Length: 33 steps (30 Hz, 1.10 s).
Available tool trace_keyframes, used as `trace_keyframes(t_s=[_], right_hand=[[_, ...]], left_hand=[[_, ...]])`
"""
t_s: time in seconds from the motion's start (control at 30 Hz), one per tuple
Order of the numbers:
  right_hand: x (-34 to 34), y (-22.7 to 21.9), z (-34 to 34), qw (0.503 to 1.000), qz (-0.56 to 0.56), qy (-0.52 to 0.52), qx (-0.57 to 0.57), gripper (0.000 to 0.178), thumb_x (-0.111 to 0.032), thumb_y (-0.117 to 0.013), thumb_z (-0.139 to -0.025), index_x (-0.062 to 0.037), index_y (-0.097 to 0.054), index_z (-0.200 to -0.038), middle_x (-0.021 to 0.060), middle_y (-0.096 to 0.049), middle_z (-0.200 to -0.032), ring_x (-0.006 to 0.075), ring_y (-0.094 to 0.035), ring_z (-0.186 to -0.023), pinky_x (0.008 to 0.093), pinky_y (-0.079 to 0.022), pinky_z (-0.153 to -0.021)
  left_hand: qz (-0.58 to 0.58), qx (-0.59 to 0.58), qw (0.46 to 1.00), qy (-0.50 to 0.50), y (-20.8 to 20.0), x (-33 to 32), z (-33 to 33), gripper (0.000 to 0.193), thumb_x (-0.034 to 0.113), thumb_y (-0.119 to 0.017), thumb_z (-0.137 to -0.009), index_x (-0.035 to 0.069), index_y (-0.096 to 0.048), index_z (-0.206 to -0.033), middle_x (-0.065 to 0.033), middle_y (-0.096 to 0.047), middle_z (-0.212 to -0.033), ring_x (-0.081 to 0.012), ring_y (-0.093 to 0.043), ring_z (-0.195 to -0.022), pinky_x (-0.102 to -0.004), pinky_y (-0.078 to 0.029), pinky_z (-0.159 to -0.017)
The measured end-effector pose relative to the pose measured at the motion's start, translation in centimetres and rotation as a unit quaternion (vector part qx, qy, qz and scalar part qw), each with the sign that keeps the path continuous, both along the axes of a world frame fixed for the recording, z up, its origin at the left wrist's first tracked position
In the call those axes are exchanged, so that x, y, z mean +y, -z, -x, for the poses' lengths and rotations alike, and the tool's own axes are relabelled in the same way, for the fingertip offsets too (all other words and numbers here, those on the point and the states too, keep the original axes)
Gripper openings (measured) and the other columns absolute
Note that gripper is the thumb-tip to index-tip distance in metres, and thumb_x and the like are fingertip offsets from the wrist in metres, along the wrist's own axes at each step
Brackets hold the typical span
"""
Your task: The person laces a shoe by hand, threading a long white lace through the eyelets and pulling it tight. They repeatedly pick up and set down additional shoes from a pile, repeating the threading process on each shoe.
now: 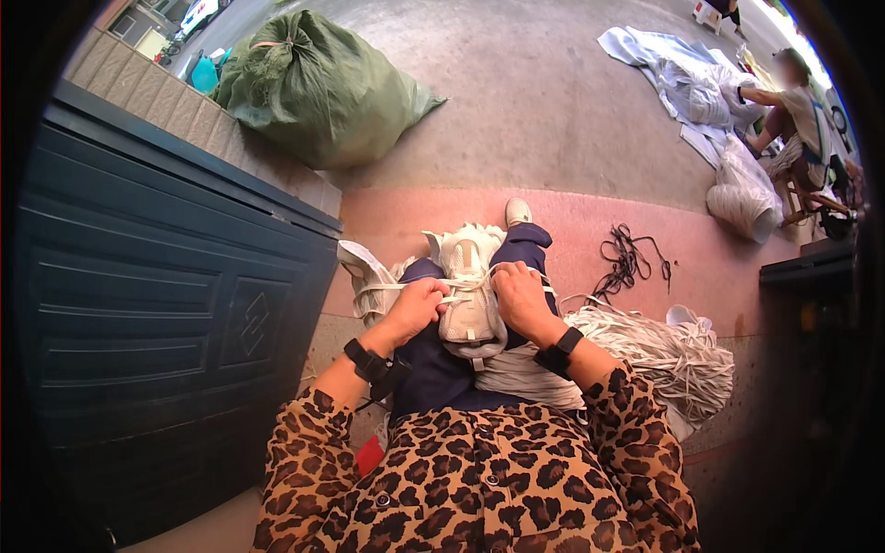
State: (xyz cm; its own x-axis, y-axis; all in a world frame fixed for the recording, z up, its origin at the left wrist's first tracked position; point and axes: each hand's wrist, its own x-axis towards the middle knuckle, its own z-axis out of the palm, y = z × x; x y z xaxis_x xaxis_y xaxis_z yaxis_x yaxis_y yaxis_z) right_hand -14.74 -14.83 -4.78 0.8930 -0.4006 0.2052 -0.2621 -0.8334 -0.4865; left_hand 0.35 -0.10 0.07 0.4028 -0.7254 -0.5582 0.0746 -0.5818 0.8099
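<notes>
A beige and white sneaker [472, 323] lies on my lap between my hands, its heel toward me. White shoelace [461, 283] crosses over its upper. My left hand [420, 302] is closed on a shoelace end at the sneaker's left side. On the right side, my right hand [522, 293] pinches another stretch of the lace, fingers curled. Another pale shoe [367, 276] sits just left of my left hand, partly hidden by my leg and arm. Both wrists carry black bands.
A big heap of white laces [659, 359] lies to my right, with tangled black laces [627, 263] beyond it. A dark blue door [166, 304] stands close on my left. Farther off are a stuffed green sack [318, 97], plastic-wrapped bundles [745, 194] and a seated person [800, 115].
</notes>
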Motion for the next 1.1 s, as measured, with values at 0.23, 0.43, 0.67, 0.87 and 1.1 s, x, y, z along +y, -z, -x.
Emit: trace_keyframes(t_s=[0.23,0.43,0.67,0.87,1.1], right_hand=[[0.3,-0.7,-0.9,0.995,0.075,-0.047,0.047,0.008,-0.009,-0.049,-0.074,-0.0033,-0.054,-0.078,0.0097,-0.055,-0.087,0.0246,-0.050,-0.084,0.0383,-0.037,-0.072],[-0.3,-1.5,-1.6,0.960,0.207,-0.147,0.114,0.016,-0.020,-0.049,-0.078,-0.0063,-0.056,-0.078,0.0086,-0.056,-0.075,0.0213,-0.051,-0.076,0.0366,-0.036,-0.073],[-1.5,-0.7,-2.4,0.967,0.017,-0.177,0.183,0.011,-0.011,-0.049,-0.075,-0.0031,-0.056,-0.079,0.0139,-0.062,-0.071,0.0289,-0.062,-0.066,0.0494,-0.047,-0.061],[-0.4,-1.0,-1.6,0.971,0.126,-0.160,0.124,0.012,-0.012,-0.048,-0.077,-0.0036,-0.056,-0.080,0.0114,-0.060,-0.072,0.0267,-0.060,-0.071,0.0445,-0.043,-0.068],[0.3,-1.0,-1.2,0.980,0.129,-0.100,0.117,0.013,-0.012,-0.046,-0.078,-0.0040,-0.056,-0.080,0.0100,-0.060,-0.077,0.0244,-0.058,-0.079,0.0402,-0.039,-0.070]], left_hand=[[-0.016,-0.358,0.925,0.125,-0.1,0.7,0.8,0.019,0.017,-0.053,-0.085,0.001,-0.059,-0.092,-0.0094,-0.061,-0.076,-0.0174,-0.058,-0.070,-0.0317,-0.046,-0.065],[0.085,-0.288,0.953,0.025,1.6,1.9,0.3,0.022,0.018,-0.053,-0.085,-0.002,-0.060,-0.087,-0.0075,-0.060,-0.069,-0.0143,-0.057,-0.067,-0.0293,-0.045,-0.063],[-0.001,-0.273,0.962,0.002,1.1,1.5,0.4,0.023,0.022,-0.053,-0.083,0.002,-0.062,-0.088,-0.0172,-0.062,-0.077,-0.0309,-0.061,-0.073,-0.0349,-0.046,-0.066],[0.052,-0.302,0.951,-0.043,2.1,1.5,0.6,0.022,0.024,-0.053,-0.084,0.004,-0.062,-0.086,-0.0186,-0.062,-0.078,-0.0345,-0.060,-0.076,-0.0392,-0.047,-0.065],[0.049,-0.369,0.927,-0.042,2.3,0.3,1.2,0.019,0.018,-0.055,-0.084,0.000,-0.060,-0.084,-0.0179,-0.061,-0.070,-0.0283,-0.062,-0.067,-0.0345,-0.046,-0.061]])
